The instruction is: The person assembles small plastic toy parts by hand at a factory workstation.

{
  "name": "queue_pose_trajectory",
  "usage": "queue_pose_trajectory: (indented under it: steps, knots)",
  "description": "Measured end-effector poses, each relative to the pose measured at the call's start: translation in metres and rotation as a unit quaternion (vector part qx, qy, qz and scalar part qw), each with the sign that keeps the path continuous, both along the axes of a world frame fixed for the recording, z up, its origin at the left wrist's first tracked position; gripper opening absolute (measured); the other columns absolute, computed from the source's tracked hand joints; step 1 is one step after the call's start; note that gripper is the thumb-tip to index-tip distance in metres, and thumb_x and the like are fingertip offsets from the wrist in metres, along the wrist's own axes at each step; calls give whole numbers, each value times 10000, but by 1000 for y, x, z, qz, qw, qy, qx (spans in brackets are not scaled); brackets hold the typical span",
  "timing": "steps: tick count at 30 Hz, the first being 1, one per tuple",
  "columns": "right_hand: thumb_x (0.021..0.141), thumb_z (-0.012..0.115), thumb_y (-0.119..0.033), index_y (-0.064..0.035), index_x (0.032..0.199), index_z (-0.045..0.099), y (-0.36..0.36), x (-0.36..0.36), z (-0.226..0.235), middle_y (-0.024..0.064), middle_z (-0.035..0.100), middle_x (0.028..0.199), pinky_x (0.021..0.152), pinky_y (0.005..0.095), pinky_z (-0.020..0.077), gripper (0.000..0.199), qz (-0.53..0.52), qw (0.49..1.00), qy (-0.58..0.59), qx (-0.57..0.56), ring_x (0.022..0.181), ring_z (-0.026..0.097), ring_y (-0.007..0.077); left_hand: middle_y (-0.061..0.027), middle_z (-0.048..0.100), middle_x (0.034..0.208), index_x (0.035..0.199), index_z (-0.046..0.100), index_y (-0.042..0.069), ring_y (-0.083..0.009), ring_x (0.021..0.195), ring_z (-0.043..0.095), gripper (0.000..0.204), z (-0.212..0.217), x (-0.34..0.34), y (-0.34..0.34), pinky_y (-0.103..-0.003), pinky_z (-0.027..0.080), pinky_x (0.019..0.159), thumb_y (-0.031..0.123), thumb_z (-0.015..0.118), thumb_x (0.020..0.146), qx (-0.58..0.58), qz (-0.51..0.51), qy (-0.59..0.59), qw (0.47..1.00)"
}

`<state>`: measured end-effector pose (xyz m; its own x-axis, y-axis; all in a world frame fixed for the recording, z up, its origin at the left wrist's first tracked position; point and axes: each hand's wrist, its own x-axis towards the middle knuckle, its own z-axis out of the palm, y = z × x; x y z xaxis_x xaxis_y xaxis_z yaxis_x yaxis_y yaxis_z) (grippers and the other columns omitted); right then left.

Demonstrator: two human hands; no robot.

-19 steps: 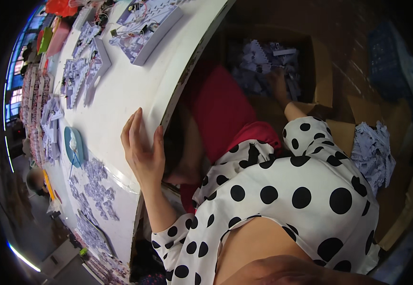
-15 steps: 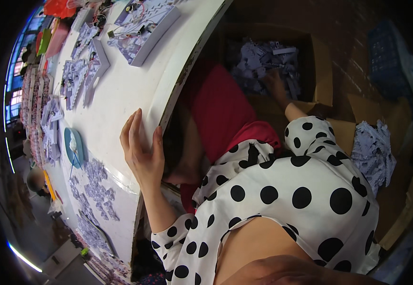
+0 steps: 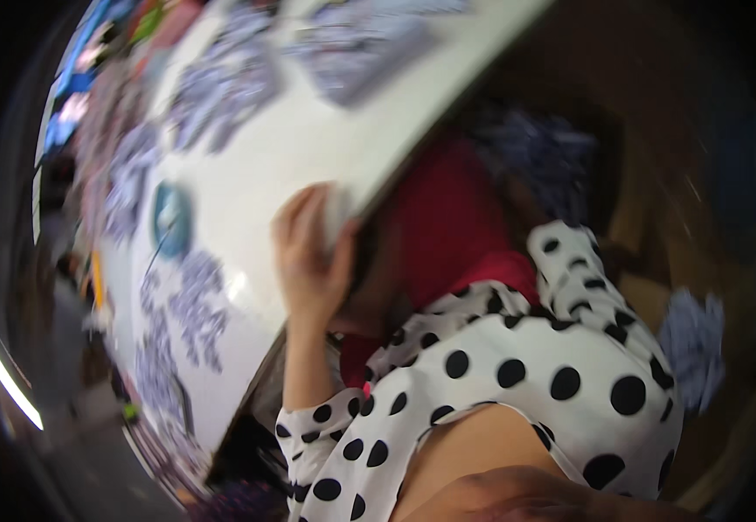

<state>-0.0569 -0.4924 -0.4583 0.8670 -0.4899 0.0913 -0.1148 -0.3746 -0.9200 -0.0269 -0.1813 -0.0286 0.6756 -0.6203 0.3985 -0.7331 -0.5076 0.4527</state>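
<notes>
My left hand (image 3: 310, 252) rests at the edge of the white table (image 3: 265, 183), thumb and fingers apart, blurred but holding nothing that I can see. Down beside the table, my right hand (image 3: 524, 202) is dim and smeared at the near side of a heap of pale lilac plastic parts (image 3: 539, 157). Its fingers do not show clearly, nor whether they hold a part. The heap lies in a cardboard box (image 3: 634, 204), mostly in shadow.
On the table are lilac plastic assemblies (image 3: 352, 56), a blue dish (image 3: 170, 222) and scattered small lilac parts (image 3: 195, 309). More lilac parts (image 3: 692, 348) lie to my right. My red-clad leg (image 3: 452, 213) is beside the table edge.
The whole view has swung and blurred, so the table and box appear shifted right. My left hand stays at the table edge. The right hand now shows less clearly by the heap.
</notes>
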Motion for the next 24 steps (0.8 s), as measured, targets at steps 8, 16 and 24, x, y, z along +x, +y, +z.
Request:
queue_pose_trajectory:
  steps: [8, 16, 24]
  knots:
    - [995, 572, -214, 27, 1308, 555, 173, 194, 207, 199, 584, 1263, 998, 410, 453, 396, 176, 966, -192, -7, 1137, 579, 323, -139, 571, 1347, 1371, 587, 113, -361, 1279, 514, 515, 3, -10, -1, -449, 444, 1077, 236, 734, 893, 26, -14, -18, 999]
    - [1000, 571, -206, 28, 1292, 563, 152, 139, 184, 197, 588, 1250, 995, 411, 454, 375, 183, 957, -207, -84, 1128, 581, 324, -145, 586, 1318, 1371, 575, 100, -338, 1291, 506, 503, -1, -12, 7, -442, 428, 1095, 224, 708, 902, -25, -23, -13, 999]
    - [1005, 570, -197, 30, 1276, 571, 60, 41, 120, 196, 592, 1238, 992, 412, 455, 354, 114, 962, -195, -151, 1120, 582, 324, -144, 599, 1295, 1379, 554, 81, -335, 1282, 512, 527, -6, -10, 12, -436, 417, 1108, 227, 710, 897, -67, -46, 11, 997]
